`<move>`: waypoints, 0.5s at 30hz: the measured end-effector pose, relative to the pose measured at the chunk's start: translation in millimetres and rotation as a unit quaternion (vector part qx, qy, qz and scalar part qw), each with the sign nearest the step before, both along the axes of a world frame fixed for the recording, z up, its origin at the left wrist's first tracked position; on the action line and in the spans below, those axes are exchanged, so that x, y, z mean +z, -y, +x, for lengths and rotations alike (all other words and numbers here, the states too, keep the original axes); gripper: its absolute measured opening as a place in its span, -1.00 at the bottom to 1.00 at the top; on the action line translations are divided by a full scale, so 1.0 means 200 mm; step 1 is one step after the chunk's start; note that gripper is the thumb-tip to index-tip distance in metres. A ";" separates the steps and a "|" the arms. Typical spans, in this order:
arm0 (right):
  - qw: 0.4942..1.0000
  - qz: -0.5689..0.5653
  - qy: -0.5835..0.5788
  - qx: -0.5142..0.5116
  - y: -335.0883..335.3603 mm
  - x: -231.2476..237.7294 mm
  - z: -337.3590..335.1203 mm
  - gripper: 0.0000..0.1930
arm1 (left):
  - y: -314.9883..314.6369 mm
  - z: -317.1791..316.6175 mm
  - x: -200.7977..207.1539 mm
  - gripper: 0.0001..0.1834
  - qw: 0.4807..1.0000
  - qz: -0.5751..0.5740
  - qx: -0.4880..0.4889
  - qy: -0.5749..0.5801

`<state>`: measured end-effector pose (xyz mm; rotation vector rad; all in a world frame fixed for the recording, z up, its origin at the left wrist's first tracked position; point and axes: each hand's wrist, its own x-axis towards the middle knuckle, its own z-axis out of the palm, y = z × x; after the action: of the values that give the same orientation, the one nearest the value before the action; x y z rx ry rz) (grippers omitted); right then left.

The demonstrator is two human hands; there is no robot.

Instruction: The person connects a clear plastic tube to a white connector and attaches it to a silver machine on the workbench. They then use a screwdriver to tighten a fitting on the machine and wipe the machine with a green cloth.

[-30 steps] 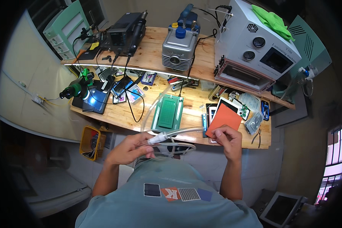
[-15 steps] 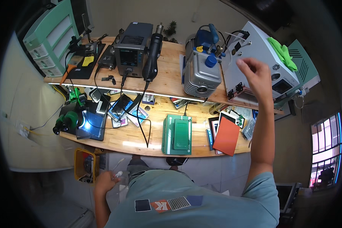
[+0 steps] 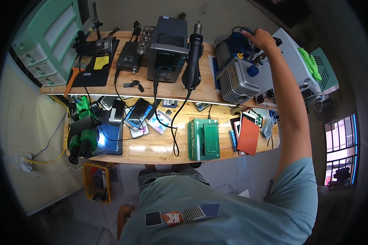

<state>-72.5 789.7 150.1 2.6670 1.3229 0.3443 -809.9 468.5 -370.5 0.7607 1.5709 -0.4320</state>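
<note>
On the upper shelf stands a grey-and-blue vacuum pump (image 3: pixel 238 77) with a blue cap and a yellow knob. My right hand (image 3: pixel 261 39) reaches up to its top, with fingers curled round the carrying handle; the hand covers most of that handle. Low at the left, beside my body, hangs my left hand (image 3: pixel 125 213), closed. A small pale bit shows at its fingers, too small to name. Right of the pump is a large white box-shaped machine (image 3: pixel 288 53) with a green cloth (image 3: pixel 309 63) on top.
A hot-air rework station (image 3: pixel 167 49) with its hot-air gun (image 3: pixel 193 61) stands left of the pump. Below, the bench holds a green microscope (image 3: pixel 86 143), a green box (image 3: pixel 203 141), an orange folder (image 3: pixel 248 136) and loose cables. A yellow bin (image 3: pixel 86 183) sits on the floor.
My right hand has moved from in front of the white machine to the pump's handle and closed there. My left hand has dropped lower. The whole view has shifted.
</note>
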 end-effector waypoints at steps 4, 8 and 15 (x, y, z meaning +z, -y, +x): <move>0.998 -0.028 0.043 0.026 -0.03 -0.07 0.08 -0.45 | 0.00 0.09 0.05 -0.71 0.995 0.055 0.071 0.046; 0.996 -0.040 0.008 0.079 -0.02 -0.04 0.09 -0.59 | -0.07 0.27 0.28 -0.69 0.996 0.061 0.062 0.019; 0.993 -0.027 0.016 0.111 0.00 -0.05 0.14 -0.61 | 0.01 0.31 0.26 -0.67 0.989 0.130 -0.017 0.070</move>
<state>-44.8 790.1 141.0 2.4644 1.5979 0.3696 -747.7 466.4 -319.4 0.9975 1.4999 -0.1936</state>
